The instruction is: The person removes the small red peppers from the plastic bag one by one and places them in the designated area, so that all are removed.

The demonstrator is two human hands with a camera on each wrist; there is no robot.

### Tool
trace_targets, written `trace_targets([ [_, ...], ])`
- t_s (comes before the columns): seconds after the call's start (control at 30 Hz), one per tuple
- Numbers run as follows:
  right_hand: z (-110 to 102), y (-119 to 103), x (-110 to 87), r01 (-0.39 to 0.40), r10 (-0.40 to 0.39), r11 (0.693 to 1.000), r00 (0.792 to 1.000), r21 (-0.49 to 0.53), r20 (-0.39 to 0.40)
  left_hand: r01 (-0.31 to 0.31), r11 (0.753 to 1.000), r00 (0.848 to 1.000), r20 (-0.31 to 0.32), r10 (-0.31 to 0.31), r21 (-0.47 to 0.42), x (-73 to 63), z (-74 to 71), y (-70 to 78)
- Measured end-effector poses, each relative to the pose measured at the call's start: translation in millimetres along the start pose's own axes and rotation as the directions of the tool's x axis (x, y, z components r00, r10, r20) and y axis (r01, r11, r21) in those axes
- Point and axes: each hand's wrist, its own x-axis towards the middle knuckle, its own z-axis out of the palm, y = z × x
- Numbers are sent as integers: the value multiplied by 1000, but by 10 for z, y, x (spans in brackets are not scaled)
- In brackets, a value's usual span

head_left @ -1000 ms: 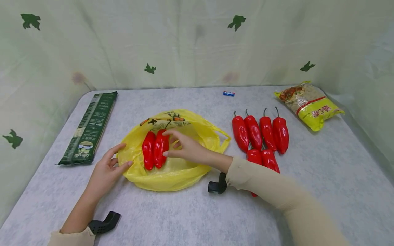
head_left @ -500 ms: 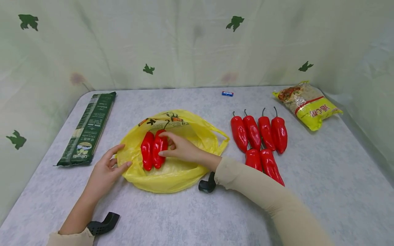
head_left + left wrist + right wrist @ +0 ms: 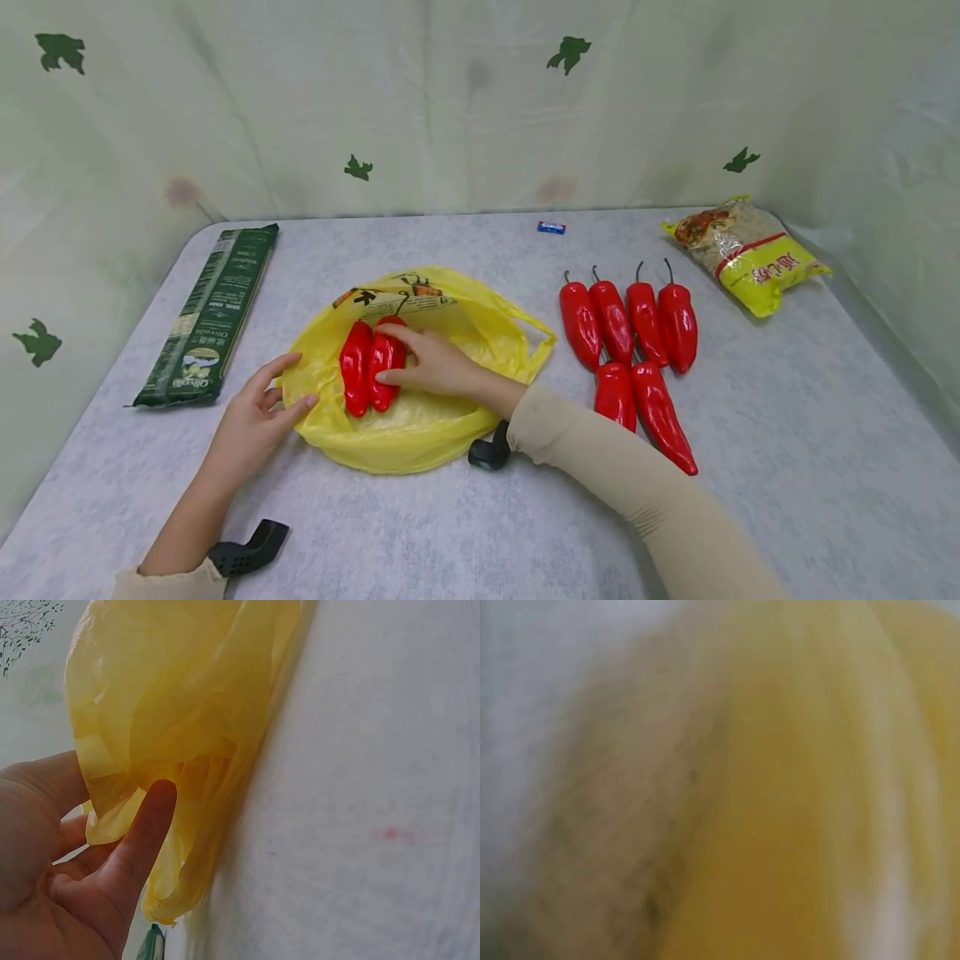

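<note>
A yellow plastic bag lies spread with its mouth up. Two glossy red peppers lie side by side in it, a left pepper and a right pepper. My left hand pinches the bag's left edge, thumb inside and fingers behind; the left wrist view shows the yellow film between them. From the right, my right hand reaches over the bag and holds the right pepper, forefinger near its stem end and thumb lower down. Blurred yellow film fills much of the right wrist view, without that hand.
Right of the bag, several more red peppers lie in two rows, the nearer one beside my right sleeve. A green noodle packet lies at left, a yellow-and-clear food bag at back right. A small blue packet lies near the far edge.
My right hand has shifted left, its fingertips now farther over the right pepper. Its sleeve has moved left too, uncovering more of the nearer loose peppers. The left hand stays at the bag's edge.
</note>
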Motion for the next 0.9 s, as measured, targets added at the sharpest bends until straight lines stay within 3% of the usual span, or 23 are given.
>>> trace_targets([
  [0.33, 42, -77, 7, -71, 71, 996, 997, -45, -15, -6, 999, 1000, 8, 7, -32, -1, -1, -3],
  [0.53, 13, -150, -11, -109, 111, 993, 993, -50, 30, -15, 1000, 1000, 4, 15, -25, 8, 1, -4],
  [0.7, -20, -200, -16, -94, 105, 988, 991, -124, 83, -23, 999, 1000, 4, 23, -36, 9, 9, -6],
  [0.9, -71, -218, -37, -60, 65, 997, 992, -47, 113, -15, 999, 1000, 6, 15, -30, 0, 9, 16],
])
